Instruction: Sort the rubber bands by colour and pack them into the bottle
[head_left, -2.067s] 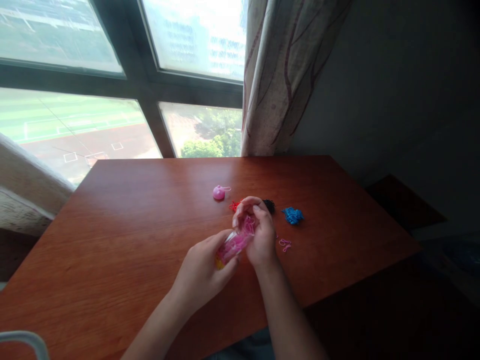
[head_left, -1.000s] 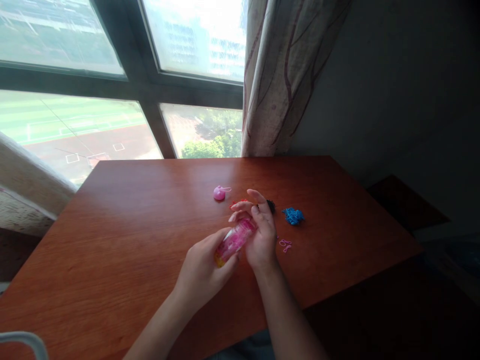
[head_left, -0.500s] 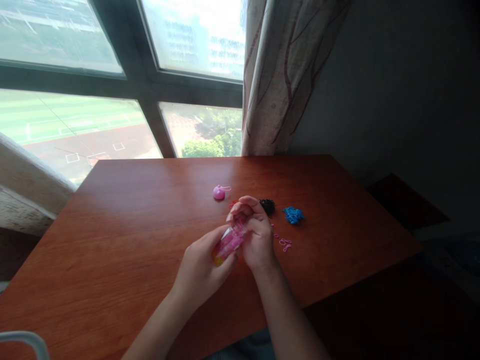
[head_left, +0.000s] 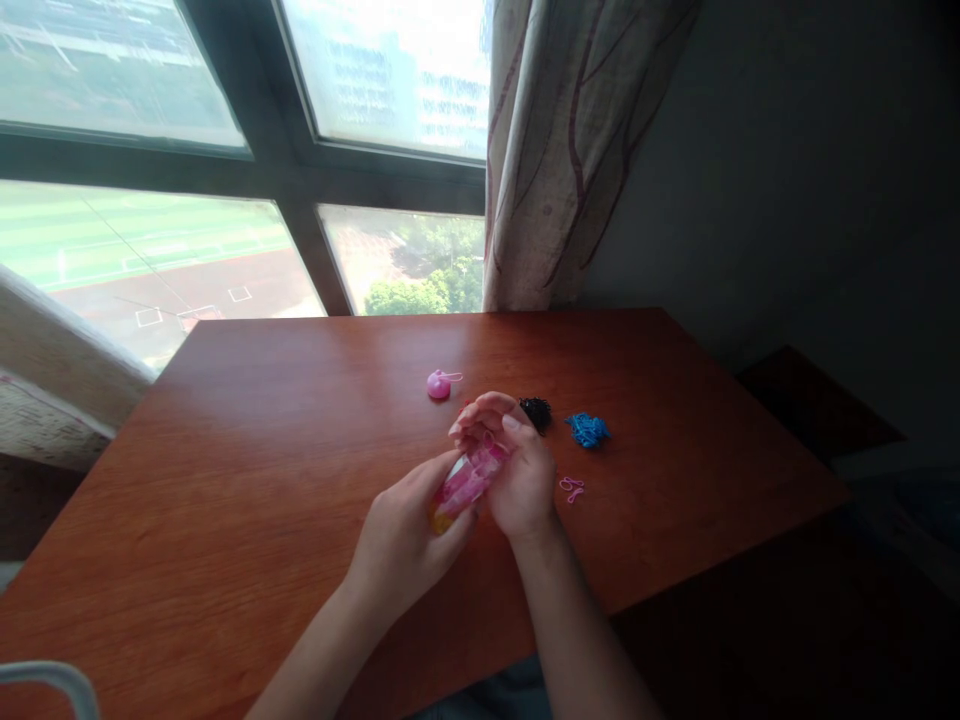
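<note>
My left hand (head_left: 401, 520) is wrapped around a small clear container (head_left: 466, 480) tilted toward the right, with pink contents in its upper part and yellow at its base. Around its mouth, my right hand (head_left: 525, 485) is cupped, palm turned to the container, fingers curved but not closed. Pink loops show between the mouth and the right palm; whether any rest in the palm I cannot tell. Beyond the hands sits a pink domed lid (head_left: 439, 385) with a thin loop on it. A few pink elastic bands (head_left: 572, 488) lie right of my right hand.
On the brown wooden table (head_left: 247, 480), a black pile of bands (head_left: 535, 413) and a blue pile of bands (head_left: 588, 430) lie beyond my right hand. Something red (head_left: 465, 406) peeks out behind its fingers. A pale curved bar (head_left: 52, 675) is at the lower left.
My right hand has turned slightly and shifted right, covering some small pink bands on the table. The container has moved a little to the right, and its pink contents have shifted.
</note>
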